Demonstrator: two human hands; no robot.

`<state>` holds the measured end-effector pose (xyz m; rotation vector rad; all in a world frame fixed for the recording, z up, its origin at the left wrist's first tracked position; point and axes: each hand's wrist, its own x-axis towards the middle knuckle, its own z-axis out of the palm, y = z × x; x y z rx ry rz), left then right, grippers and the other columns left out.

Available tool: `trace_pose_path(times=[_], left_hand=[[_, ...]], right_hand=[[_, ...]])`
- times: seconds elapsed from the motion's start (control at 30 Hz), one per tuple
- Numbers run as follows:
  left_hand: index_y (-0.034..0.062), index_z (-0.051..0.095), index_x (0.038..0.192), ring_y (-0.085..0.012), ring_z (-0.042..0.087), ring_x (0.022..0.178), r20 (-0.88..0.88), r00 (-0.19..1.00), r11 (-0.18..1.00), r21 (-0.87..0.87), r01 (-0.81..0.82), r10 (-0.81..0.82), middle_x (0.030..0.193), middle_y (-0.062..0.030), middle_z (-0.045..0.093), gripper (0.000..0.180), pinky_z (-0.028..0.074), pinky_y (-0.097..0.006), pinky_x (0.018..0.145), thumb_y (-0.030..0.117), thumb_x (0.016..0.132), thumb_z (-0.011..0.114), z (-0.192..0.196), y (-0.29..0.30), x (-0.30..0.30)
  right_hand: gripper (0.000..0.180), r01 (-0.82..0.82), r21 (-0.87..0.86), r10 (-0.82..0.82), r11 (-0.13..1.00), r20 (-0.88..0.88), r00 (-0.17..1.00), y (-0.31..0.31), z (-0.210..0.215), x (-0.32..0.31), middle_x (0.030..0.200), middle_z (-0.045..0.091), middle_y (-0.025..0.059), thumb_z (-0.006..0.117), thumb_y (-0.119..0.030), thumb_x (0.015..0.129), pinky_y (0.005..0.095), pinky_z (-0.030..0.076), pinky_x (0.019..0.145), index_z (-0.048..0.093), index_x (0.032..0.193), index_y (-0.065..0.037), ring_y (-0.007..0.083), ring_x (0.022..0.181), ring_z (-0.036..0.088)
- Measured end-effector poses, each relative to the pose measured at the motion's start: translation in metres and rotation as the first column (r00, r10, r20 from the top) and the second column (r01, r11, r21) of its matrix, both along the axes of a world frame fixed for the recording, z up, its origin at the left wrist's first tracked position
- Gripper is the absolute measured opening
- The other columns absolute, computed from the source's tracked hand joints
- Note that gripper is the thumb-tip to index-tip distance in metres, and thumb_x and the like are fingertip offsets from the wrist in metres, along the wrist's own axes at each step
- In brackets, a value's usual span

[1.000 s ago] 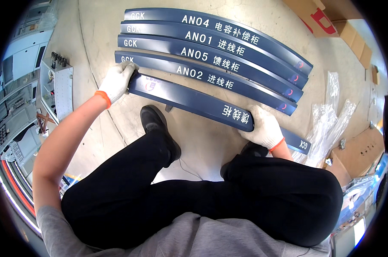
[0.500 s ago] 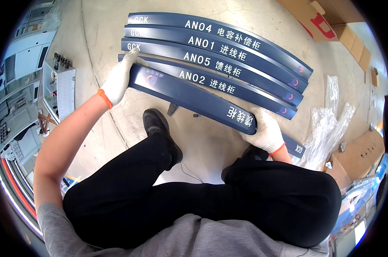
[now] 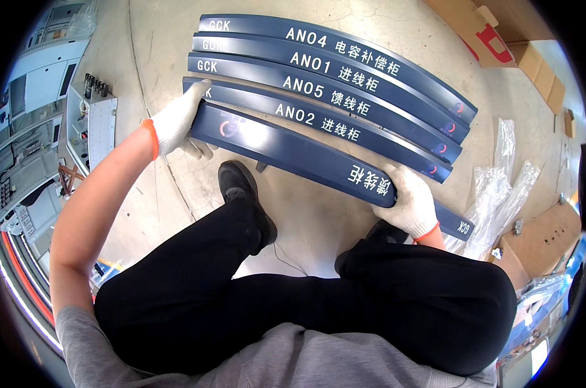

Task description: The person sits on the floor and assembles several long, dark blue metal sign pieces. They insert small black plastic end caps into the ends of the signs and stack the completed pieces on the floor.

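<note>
A long dark-blue nameplate strip [image 3: 286,147] with white lettering, upside down to me, slants across in front of me. My left hand [image 3: 181,123], in a white knit glove with an orange cuff, grips its left end, fingers curled below the edge. My right hand [image 3: 410,202], gloved alike, is wrapped round the strip towards its right side; the end [image 3: 462,226] sticks out past it. Just beyond, several similar dark-blue strips [image 3: 306,89] lie side by side, lettering upright to me. The nearest of these [image 3: 254,107] is partly covered at its left end by my left hand.
Clear plastic wrapping [image 3: 493,194] lies on the concrete floor at the right, beside a cardboard piece [image 3: 542,236]. An open cardboard box [image 3: 480,32] stands at the far right. Grey metal cabinets [image 3: 99,129] line the left. My shoes [image 3: 241,187] are below the held strip.
The held strip has shifted slightly right and turned a little about its length, with both hands still on it. The whole row of strips appears slightly farther right in the view.
</note>
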<state>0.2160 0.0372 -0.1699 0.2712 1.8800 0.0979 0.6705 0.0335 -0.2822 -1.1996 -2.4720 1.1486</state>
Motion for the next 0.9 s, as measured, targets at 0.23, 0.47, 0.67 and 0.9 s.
trace_pose_path(times=[0.23, 0.47, 0.67, 0.9], left_hand=[[0.0004, 0.062, 0.137, -0.0293, 0.072, 0.115, 0.227, 0.953, 0.946, 0.211, -0.248, 0.199, 0.127, -0.0165, 0.07, 0.044, 0.064, -0.051, 0.092, 0.031, 0.112, 0.042, 0.008, -0.001, 0.0], [-0.0009, 0.07, 0.12, -0.023, 0.077, 0.096, 0.23, 0.945, 0.893, 0.333, -0.302, 0.233, 0.108, -0.014, 0.075, 0.041, 0.068, -0.039, 0.083, 0.03, 0.111, 0.046, 0.005, -0.002, 0.001], [-0.0029, 0.068, 0.121, -0.0255, 0.078, 0.088, 0.173, 0.966, 0.883, 0.401, -0.246, 0.19, 0.104, -0.0166, 0.074, 0.043, 0.068, -0.042, 0.065, 0.031, 0.11, 0.045, 0.023, 0.005, 0.01], [-0.0009, 0.07, 0.119, -0.0234, 0.072, 0.073, 0.031, 0.982, 0.907, 0.378, -0.185, 0.187, 0.098, -0.0142, 0.072, 0.046, 0.061, -0.037, 0.055, 0.038, 0.109, 0.046, 0.034, 0.01, 0.03]], right_hand=[[0.061, 0.052, -0.008, -0.052, 0.999, -0.045, 0.998, -0.003, -0.003, 0.005, 0.094, 0.066, 0.0137, 0.088, -0.022, 0.073, 0.0448, 0.058, 0.082, 0.069, 0.129, -0.009, 0.037, 0.09, 0.071], [0.061, 0.086, -0.057, -0.089, 0.995, -0.058, 0.994, -0.011, -0.003, 0.004, 0.093, 0.066, 0.0137, 0.09, -0.023, 0.074, 0.0436, 0.059, 0.083, 0.07, 0.129, -0.007, 0.0355, 0.089, 0.071], [0.063, 0.103, -0.054, -0.108, 0.993, -0.102, 0.989, -0.007, 0.004, 0.001, 0.095, 0.068, 0.0138, 0.09, -0.023, 0.074, 0.0422, 0.059, 0.082, 0.07, 0.131, -0.007, 0.0342, 0.088, 0.072], [0.067, 0.092, 0.046, -0.089, 0.995, -0.07, 0.994, -0.007, 0.011, 0.008, 0.092, 0.065, 0.0117, 0.091, -0.022, 0.071, 0.0419, 0.058, 0.079, 0.07, 0.133, -0.008, 0.0335, 0.085, 0.07]])
